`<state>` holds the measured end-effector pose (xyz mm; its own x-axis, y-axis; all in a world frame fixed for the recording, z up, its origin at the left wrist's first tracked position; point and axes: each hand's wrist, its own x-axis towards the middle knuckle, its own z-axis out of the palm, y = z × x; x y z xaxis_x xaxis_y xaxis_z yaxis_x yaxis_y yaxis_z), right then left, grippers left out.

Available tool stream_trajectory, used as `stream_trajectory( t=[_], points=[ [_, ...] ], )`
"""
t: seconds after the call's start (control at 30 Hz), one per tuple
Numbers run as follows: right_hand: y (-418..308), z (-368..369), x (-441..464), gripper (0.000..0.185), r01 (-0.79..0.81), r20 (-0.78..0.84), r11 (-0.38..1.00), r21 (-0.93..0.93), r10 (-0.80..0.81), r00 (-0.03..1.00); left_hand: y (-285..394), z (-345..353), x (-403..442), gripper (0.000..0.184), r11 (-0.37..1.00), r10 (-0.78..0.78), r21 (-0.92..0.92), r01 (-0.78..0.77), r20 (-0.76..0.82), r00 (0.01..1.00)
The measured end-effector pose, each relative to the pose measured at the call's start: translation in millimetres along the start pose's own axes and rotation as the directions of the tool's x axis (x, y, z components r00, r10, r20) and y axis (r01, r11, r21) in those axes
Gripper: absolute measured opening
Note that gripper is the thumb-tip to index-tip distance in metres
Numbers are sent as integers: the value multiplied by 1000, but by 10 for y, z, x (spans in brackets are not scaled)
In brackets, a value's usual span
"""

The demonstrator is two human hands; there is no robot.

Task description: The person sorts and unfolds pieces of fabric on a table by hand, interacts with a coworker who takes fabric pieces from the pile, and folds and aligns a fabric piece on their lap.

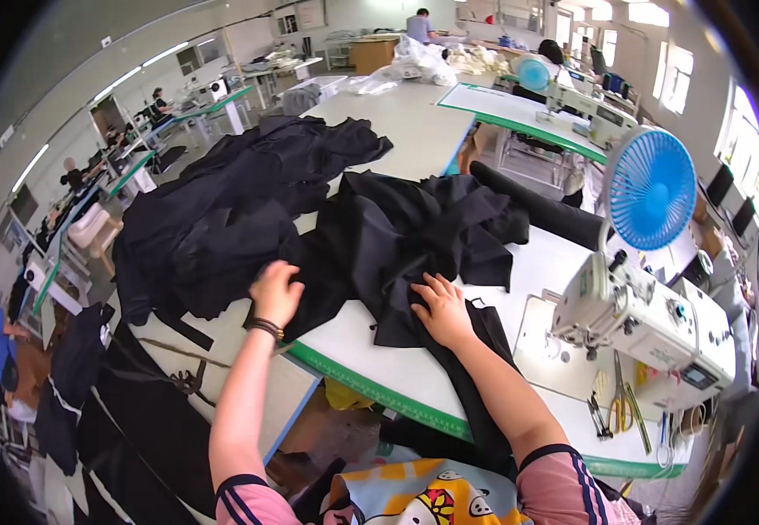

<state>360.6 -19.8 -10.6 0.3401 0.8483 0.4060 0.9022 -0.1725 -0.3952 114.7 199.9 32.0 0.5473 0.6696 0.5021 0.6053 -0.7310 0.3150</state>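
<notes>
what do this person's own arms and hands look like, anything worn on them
The left hand and right hand are gloveless. Dark bands circle the left wrist; none show on the right. The short sleeves are pink, with navy edging and navy stripes.

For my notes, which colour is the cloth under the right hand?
The cloth is black, seen best in the head view.
</notes>
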Motion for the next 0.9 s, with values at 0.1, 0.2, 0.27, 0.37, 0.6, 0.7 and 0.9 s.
stream_trajectory(
  t=[0.1,0.2,0.27,0.37,0.6,0.7,0.9],
  points=[
    [-26,-70,-211,42,-51,-7,998,-24,51,999,539,251,-182,34,954,90,-300,-25,204,975],
    [-41,-301,-495,45,-131,63,990,-57,135,989,933,445,-338,33,904,222,-403,-142,157,962],
    [-154,-582,-786,48,-137,12,984,-116,140,990,1122,503,-419,34,897,236,-421,-139,188,953],
    [-318,-1051,-1321,49,-145,-115,980,-134,130,985,1319,557,-488,41,909,225,-401,-114,240,944],
    [-573,-1234,-2435,52,-353,-151,934,-56,342,928,1549,730,-337,65,839,-18,-510,191,324,946],
    [-608,-1163,-2440,48,-394,-251,917,-64,368,895,1543,898,-260,61,900,44,-430,71,250,967],
    [-496,-1189,-2447,26,-405,-173,912,70,411,895,1446,847,-21,33,760,43,-637,133,254,966]
  ],
)
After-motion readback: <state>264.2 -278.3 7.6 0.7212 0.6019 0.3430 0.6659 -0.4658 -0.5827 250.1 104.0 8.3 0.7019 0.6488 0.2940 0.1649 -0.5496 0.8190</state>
